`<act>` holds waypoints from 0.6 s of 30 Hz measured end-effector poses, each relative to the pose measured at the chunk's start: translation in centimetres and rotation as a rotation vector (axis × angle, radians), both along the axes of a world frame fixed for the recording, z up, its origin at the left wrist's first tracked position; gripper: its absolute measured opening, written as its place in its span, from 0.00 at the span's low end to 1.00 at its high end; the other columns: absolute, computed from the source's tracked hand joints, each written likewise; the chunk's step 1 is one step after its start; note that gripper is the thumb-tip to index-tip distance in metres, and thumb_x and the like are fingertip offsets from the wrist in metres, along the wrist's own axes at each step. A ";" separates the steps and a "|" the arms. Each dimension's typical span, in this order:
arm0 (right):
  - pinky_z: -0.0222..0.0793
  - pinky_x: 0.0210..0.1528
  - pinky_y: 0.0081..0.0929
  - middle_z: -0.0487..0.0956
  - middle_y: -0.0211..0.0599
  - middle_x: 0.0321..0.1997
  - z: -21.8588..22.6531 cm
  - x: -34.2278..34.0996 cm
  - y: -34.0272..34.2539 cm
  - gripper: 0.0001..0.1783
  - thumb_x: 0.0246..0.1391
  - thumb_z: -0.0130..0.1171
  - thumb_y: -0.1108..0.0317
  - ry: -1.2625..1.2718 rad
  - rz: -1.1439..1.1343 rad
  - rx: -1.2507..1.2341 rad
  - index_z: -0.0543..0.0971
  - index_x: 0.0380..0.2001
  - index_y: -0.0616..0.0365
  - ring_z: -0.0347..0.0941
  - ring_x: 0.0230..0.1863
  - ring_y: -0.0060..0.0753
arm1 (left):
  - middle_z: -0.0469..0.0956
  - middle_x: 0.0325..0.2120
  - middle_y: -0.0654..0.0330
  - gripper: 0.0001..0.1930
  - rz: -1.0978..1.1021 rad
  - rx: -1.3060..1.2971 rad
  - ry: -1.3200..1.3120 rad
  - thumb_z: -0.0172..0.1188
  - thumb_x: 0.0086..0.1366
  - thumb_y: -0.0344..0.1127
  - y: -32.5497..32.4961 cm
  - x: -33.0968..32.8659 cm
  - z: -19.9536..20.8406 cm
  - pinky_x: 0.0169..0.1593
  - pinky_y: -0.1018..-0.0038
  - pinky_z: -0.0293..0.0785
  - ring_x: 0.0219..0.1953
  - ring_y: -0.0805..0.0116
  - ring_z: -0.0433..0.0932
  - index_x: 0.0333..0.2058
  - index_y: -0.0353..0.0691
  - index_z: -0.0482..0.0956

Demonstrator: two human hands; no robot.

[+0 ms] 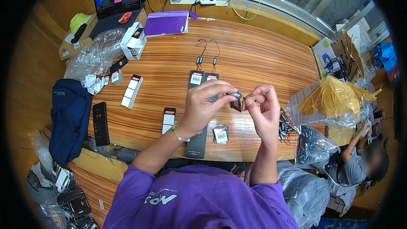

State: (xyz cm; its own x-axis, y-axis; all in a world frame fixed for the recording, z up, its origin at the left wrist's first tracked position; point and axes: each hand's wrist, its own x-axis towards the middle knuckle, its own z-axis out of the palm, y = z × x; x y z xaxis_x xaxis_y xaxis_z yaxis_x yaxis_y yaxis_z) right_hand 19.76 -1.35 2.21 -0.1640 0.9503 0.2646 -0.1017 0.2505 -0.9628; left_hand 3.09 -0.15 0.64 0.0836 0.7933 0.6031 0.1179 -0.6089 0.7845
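Note:
My left hand [203,106] pinches a small dark tag [235,101] by its upper edge, above the table. Close against the tag's right side, the fingertips of my right hand [263,110] are pinched together on something too small to make out, perhaps a cord end. Beneath my left forearm and hand lie long dark hang tags [196,147], partly hidden. Two hang tags with white stickers [196,79] have looped black cords [200,55] stretched out beyond them. A small stack of white barcode stickers or cards [221,135] sits below my hands.
A heap of black cords [287,128] lies right of my right forearm. White-panelled card stacks [132,91] [168,118] and a phone [100,124] are leftward. A purple folder [166,23] and laptop [116,4] stand far left. Yellow plastic [333,97] covers a box; another person [358,163] sits at right.

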 end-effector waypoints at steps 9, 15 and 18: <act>0.66 0.31 0.16 0.69 0.31 0.28 0.0 0.0 -0.1 0.09 0.50 0.50 0.82 -0.014 0.030 -0.007 0.64 0.34 0.62 0.70 0.29 0.19 | 0.79 0.26 0.57 0.06 -0.073 -0.226 0.004 0.61 0.53 0.26 -0.4 -0.2 0.5 0.34 0.80 0.72 0.29 0.72 0.77 0.31 0.34 0.80; 0.65 0.30 0.17 0.71 0.31 0.25 0.3 0.2 0.0 0.09 0.50 0.50 0.82 -0.243 0.001 0.062 0.64 0.34 0.61 0.70 0.28 0.19 | 0.79 0.26 0.60 0.06 -0.182 -0.402 -0.017 0.60 0.55 0.27 -0.2 -0.6 0.6 0.34 0.82 0.72 0.29 0.77 0.76 0.32 0.33 0.80; 0.65 0.30 0.17 0.72 0.32 0.23 0.5 0.2 0.0 0.09 0.50 0.51 0.82 -0.355 0.027 0.086 0.64 0.33 0.61 0.71 0.28 0.19 | 0.79 0.25 0.60 0.06 -0.246 -0.500 0.050 0.60 0.56 0.28 0.2 -1.2 1.3 0.34 0.83 0.72 0.29 0.78 0.76 0.32 0.32 0.80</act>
